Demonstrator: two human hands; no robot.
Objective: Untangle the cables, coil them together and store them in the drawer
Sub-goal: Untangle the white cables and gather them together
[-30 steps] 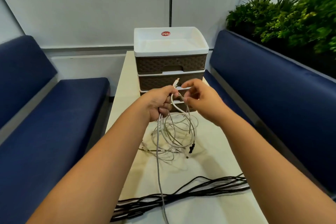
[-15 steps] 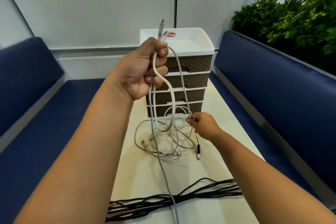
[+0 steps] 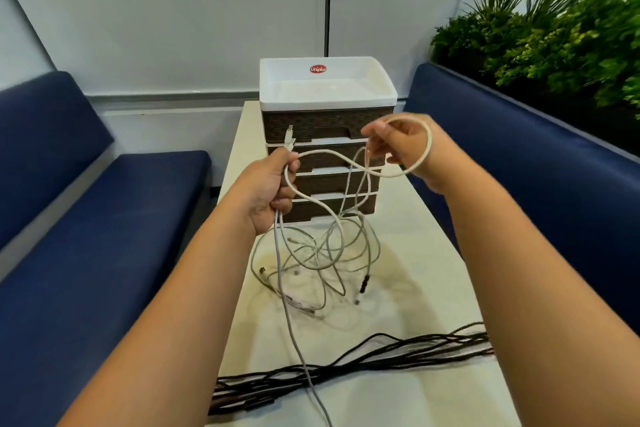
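Left hand [image 3: 273, 191] has dropped, fingers gripping the white cable [image 3: 346, 166]; right hand [image 3: 398, 146] now pinches a fresh loop; coiling begins.

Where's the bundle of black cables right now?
In the head view, the bundle of black cables lies across the near end of the cream table, below both forearms and nearer the camera than the tangled white cables.

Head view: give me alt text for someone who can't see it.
Both hands hold a white cable above a table: left hand grips it near the plug, right hand wears a loop. Tangled pale cables lie below, before a closed drawer unit; black cables lie nearer.
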